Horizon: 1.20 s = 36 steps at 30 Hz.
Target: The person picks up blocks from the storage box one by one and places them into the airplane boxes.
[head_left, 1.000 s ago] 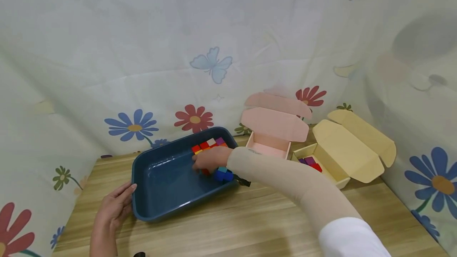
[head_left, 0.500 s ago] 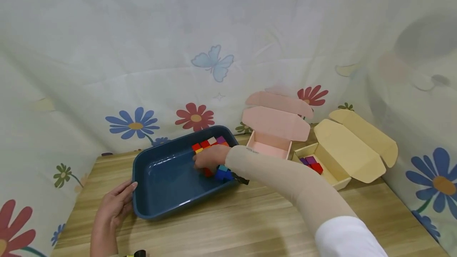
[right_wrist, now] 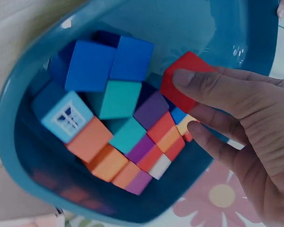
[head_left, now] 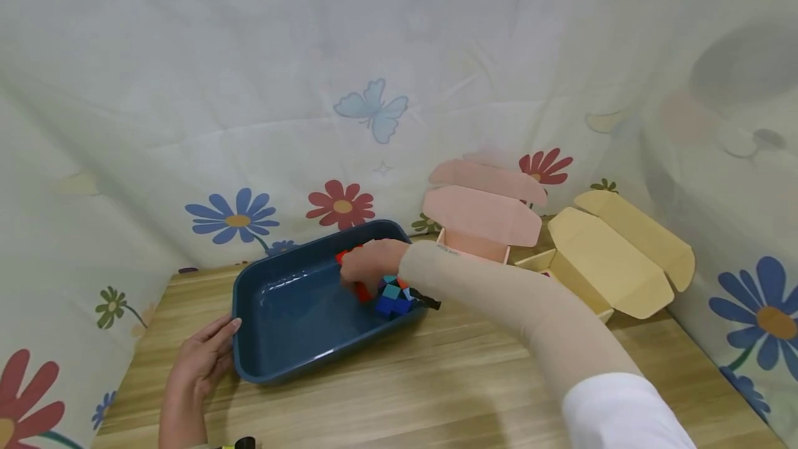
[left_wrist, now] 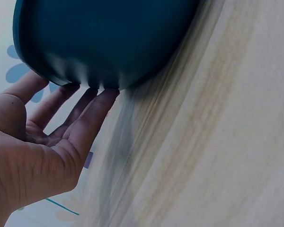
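Red block [right_wrist: 191,62] pinched between thumb and fingertips, the right hand [right_wrist: 251,116] reaches into the right end of the dark blue tray [head_left: 296,328]. Whether that block touches its neighbours I cannot tell. Next to it the rest sit packed together: blue blocks [right_wrist: 90,66], teal blocks [right_wrist: 120,99], orange blocks [right_wrist: 109,163], purple blocks [right_wrist: 151,111] and a light blue block [right_wrist: 68,118] with a printed mark (a dark figure on white, which I cannot make out). The left hand [head_left: 199,362] has its fingers spread and fairly straight, tips against the outside of the tray's left end. Right of the tray, on the wood-grain table [head_left: 436,380], stand a pink box [head_left: 480,217] and a cream box [head_left: 614,258], lids back, both partly behind the beige sleeve [head_left: 486,296].
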Motion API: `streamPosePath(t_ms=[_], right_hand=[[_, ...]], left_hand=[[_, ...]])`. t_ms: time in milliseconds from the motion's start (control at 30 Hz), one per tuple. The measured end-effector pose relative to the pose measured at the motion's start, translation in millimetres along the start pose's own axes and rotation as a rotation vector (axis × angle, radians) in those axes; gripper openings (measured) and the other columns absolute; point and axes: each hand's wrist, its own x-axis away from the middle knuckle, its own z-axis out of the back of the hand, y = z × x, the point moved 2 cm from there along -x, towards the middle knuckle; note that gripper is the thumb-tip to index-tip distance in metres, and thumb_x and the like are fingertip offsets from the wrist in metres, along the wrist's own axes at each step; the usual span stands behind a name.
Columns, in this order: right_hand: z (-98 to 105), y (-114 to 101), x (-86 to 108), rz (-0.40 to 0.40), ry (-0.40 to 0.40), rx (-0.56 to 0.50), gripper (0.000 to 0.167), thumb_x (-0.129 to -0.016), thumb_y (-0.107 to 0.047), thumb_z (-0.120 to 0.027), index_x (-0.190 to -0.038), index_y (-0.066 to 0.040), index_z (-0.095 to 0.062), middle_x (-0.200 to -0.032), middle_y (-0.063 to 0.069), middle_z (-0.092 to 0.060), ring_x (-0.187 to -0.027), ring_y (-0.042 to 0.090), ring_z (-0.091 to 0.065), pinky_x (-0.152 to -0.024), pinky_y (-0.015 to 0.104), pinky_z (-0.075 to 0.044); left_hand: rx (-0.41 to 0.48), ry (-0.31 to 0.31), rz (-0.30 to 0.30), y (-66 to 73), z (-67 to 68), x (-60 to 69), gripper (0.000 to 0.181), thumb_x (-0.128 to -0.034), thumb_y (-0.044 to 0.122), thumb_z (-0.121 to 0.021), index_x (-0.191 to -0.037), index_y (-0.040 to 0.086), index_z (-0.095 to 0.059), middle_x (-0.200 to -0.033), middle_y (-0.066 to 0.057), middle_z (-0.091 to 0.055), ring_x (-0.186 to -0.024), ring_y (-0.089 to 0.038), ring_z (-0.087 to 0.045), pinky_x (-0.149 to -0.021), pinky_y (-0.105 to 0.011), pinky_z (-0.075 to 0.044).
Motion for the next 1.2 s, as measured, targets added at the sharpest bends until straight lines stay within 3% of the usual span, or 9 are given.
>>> streamPosePath(t_ms=[133, 400, 533, 667, 867, 967, 1067, 1167, 1200], right_hand=[[10, 2, 7.4, 0.024, -0.009, 0.025, 0.028, -0.087, -0.023, -0.084, -0.114, -0.026, -0.077, -0.108, -0.006, -0.068, -0.098, 0.015, -0.057, -0.078, 0.026, -0.055], [21, 13, 27.4, 0.017, -0.014, 0.012, 0.03, -0.088, -0.025, -0.083, -0.117, -0.021, -0.077, -0.109, -0.003, -0.07, -0.098, 0.016, -0.058, -0.079, 0.025, -0.054], [19, 23, 45.6, 0.023, -0.011, 0.028, 0.026, -0.091, -0.017, -0.08, -0.116, -0.018, -0.076, -0.11, -0.001, -0.071, -0.097, 0.017, -0.061, -0.08, 0.024, -0.055], [13, 35, 76.6, 0.023, 0.013, 0.069, 0.023, -0.093, -0.014, -0.076, -0.116, -0.019, -0.077, -0.115, 0.0, -0.07, -0.104, 0.019, -0.06, -0.088, 0.026, -0.054], [-8, 53, 134.3, 0.01, 0.086, 0.096, 0.019, -0.093, -0.02, -0.076, -0.111, -0.02, -0.079, -0.108, -0.002, -0.072, -0.099, 0.018, -0.062, -0.087, 0.03, -0.054], [-23, 61, 161.1, 0.013, 0.138, 0.056, 0.016, -0.091, -0.016, -0.077, -0.107, -0.018, -0.079, -0.103, -0.001, -0.073, -0.094, 0.018, -0.064, -0.084, 0.029, -0.055], [-39, 68, 186.3, 0.006, 0.176, -0.027, 0.015, -0.09, -0.013, -0.079, -0.105, -0.013, -0.078, -0.101, 0.001, -0.072, -0.091, 0.018, -0.064, -0.081, 0.028, -0.056], [-53, 72, 210.7, -0.041, 0.192, -0.091, 0.014, -0.089, -0.012, -0.079, -0.103, -0.014, -0.078, -0.1, 0.001, -0.07, -0.089, 0.016, -0.063, -0.079, 0.028, -0.057], [-56, 73, 218.4, -0.049, 0.2, -0.101, 0.014, -0.089, -0.011, -0.08, -0.102, -0.013, -0.078, -0.099, 0.001, -0.07, -0.087, 0.016, -0.062, -0.078, 0.028, -0.057]], left_hand=[[0.006, -0.001, 0.006, 0.3, -0.1, 0.2, 0.012, -0.0919, 0.031, -0.078, -0.097, 0.039, -0.071, -0.096, 0.015, -0.073, -0.092, -0.003, -0.071, -0.081, -0.027, -0.059], [-0.013, -0.005, 0.007, -0.1, 0.9, -0.7, 0.044, -0.0916, 0.033, -0.078, -0.132, 0.034, -0.063, -0.099, 0.016, -0.073, -0.095, -0.003, -0.07, -0.083, -0.028, -0.059], [-0.009, 0.003, 0.017, -0.6, 1.5, -0.8, 0.025, -0.0907, 0.033, -0.079, -0.113, 0.04, -0.07, -0.099, 0.017, -0.073, -0.095, -0.003, -0.071, -0.084, -0.028, -0.059], [0.002, 0.003, 0.013, -0.5, 0.8, -0.2, 0.016, -0.0901, 0.032, -0.08, -0.101, 0.039, -0.072, -0.099, 0.015, -0.074, -0.095, -0.004, -0.071, -0.083, -0.028, -0.059], [-0.006, 0.017, 0.009, 0.0, 0.8, -0.3, 0.018, -0.0906, 0.031, -0.079, -0.106, 0.038, -0.071, -0.099, 0.015, -0.074, -0.095, -0.004, -0.071, -0.083, -0.028, -0.059], [-0.013, 0.02, 0.017, -0.6, 0.9, 0.2, 0.035, -0.0915, 0.031, -0.079, -0.123, 0.038, -0.067, -0.099, 0.016, -0.073, -0.095, -0.004, -0.071, -0.084, -0.028, -0.059], [-0.021, 0.018, 0.018, -1.1, -0.4, 0.4, 0.062, -0.0926, 0.031, -0.077, -0.148, 0.025, -0.05, -0.099, 0.016, -0.073, -0.095, -0.003, -0.071, -0.084, -0.028, -0.058], [-0.024, 0.016, 0.013, -0.1, -2.7, 1.2, 0.075, -0.0931, 0.031, -0.077, -0.155, 0.014, -0.038, -0.098, 0.016, -0.073, -0.093, -0.003, -0.071, -0.084, -0.028, -0.059], [-0.018, 0.018, 0.012, 0.4, -3.2, 1.2, 0.069, -0.0926, 0.031, -0.077, -0.152, 0.02, -0.044, -0.097, 0.016, -0.074, -0.092, -0.004, -0.071, -0.083, -0.028, -0.059]])
